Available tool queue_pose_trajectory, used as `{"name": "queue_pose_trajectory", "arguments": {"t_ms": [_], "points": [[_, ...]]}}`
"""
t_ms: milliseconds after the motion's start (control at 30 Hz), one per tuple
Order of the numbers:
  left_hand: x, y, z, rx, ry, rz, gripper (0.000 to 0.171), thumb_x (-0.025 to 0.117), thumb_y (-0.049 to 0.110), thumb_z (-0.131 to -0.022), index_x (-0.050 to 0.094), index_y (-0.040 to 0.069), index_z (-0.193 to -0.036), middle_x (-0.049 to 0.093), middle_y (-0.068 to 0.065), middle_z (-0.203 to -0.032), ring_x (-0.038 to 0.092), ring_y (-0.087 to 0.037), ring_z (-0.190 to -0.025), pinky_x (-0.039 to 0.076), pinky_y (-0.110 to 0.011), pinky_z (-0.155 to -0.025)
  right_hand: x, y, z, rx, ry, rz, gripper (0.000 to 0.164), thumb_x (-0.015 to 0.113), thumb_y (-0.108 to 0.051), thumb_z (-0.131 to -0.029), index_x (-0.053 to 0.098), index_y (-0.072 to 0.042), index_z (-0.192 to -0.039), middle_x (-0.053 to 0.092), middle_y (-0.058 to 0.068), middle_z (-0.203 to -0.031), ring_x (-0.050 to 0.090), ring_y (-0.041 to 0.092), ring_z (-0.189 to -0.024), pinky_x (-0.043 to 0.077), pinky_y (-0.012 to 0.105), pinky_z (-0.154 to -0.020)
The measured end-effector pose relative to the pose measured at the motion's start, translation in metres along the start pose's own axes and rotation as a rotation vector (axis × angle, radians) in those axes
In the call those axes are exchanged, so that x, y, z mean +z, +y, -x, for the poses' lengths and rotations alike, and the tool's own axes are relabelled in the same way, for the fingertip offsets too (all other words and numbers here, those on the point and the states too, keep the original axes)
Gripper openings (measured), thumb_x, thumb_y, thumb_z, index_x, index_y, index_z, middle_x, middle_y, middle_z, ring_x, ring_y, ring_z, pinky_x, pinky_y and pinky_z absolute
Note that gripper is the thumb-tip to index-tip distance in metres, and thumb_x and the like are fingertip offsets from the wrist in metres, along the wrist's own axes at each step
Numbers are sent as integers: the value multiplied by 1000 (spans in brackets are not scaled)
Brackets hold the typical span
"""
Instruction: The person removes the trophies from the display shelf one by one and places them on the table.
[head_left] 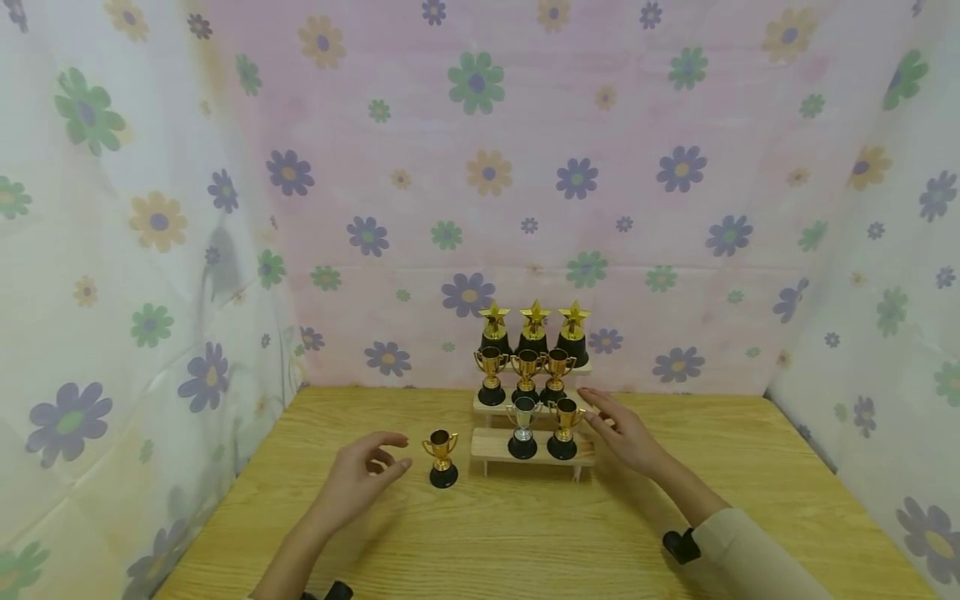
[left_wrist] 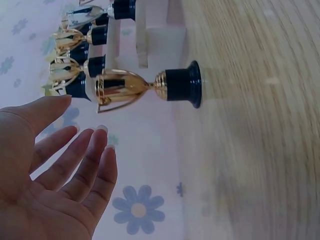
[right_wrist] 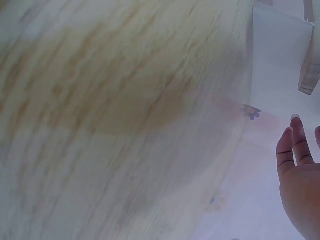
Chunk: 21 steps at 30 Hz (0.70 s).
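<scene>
A small gold trophy cup (head_left: 442,460) with a black base stands upright on the table. My left hand (head_left: 363,475) is just left of it, fingers loosely bent and apart from the cup; the left wrist view shows the gap between hand (left_wrist: 65,170) and cup (left_wrist: 125,87). On the lowest step of a wooden tiered stand (head_left: 487,446) are a silver cup (head_left: 523,429) and another gold cup (head_left: 564,429). My right hand (head_left: 626,433) is at the stand's right side, fingers extended, thumb near that gold cup's handle; whether it touches cannot be made out.
Three gold cups (head_left: 491,377) stand on the middle step, and three gold star trophies (head_left: 534,325) on the top one. Flowered cloth (head_left: 480,217) hangs behind and at both sides of the wooden table (head_left: 510,542).
</scene>
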<state>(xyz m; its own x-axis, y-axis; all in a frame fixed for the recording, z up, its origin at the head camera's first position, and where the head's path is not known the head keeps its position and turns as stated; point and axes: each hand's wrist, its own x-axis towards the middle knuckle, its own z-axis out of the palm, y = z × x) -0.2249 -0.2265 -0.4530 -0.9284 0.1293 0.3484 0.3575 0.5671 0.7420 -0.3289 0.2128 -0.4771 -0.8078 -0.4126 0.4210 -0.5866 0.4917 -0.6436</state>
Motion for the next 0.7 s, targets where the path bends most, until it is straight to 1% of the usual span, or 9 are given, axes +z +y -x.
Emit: {"name": "queue_pose_trajectory", "arguments": {"t_ms": [67, 200, 333, 467, 600, 700], "points": [[1, 4, -1, 15, -12, 2, 30, 79, 20, -92, 72, 13, -119, 72, -2, -114, 66, -9, -85, 57, -29, -75, 0, 0, 0, 4, -1, 6, 46, 50, -18, -110, 46, -9, -154, 41, 20, -158, 58, 35, -124, 53, 44, -90], [5, 14, -3, 42, -37, 9, 31, 79, 21, -92, 71, 15, -121, 71, -2, -115, 66, -8, -85, 57, -29, -74, 1, 1, 0, 3, -1, 12, 46, 49, -19, -110, 46, -8, -154, 40, 20, -159, 57, 36, -127, 53, 45, -91], [8, 25, -6, 70, -68, 21, 34, 78, 22, -93, 70, 12, -124, 70, -7, -118, 67, -10, -88, 57, -29, -74, 1, 0, 1, 7, -2, 18, 46, 49, -19, -110, 45, -8, -154, 40, 20, -159, 55, 37, -129, 52, 46, -92], [13, 33, -10, 92, -98, 37, 36, 78, 20, -94, 69, 8, -126, 69, -10, -119, 67, -13, -92, 58, -30, -75, 0, -2, 0, 14, -7, 17, 46, 48, -20, -111, 45, -8, -155, 39, 20, -159, 53, 38, -131, 52, 48, -93], [19, 37, -15, 99, -128, 57, 35, 77, 17, -94, 68, 10, -127, 68, -11, -120, 67, -16, -95, 58, -31, -76, 0, -2, 1, 19, -6, 11, 46, 48, -20, -110, 45, -9, -155, 39, 19, -160, 52, 39, -132, 52, 48, -93], [25, 40, -19, 109, -149, 68, 37, 77, 20, -94, 67, 12, -129, 68, -12, -122, 67, -21, -97, 58, -31, -77, 0, -2, 1, 20, -7, 9, 46, 48, -20, -110, 45, -9, -155, 39, 20, -160, 54, 39, -130, 52, 47, -92]]}}
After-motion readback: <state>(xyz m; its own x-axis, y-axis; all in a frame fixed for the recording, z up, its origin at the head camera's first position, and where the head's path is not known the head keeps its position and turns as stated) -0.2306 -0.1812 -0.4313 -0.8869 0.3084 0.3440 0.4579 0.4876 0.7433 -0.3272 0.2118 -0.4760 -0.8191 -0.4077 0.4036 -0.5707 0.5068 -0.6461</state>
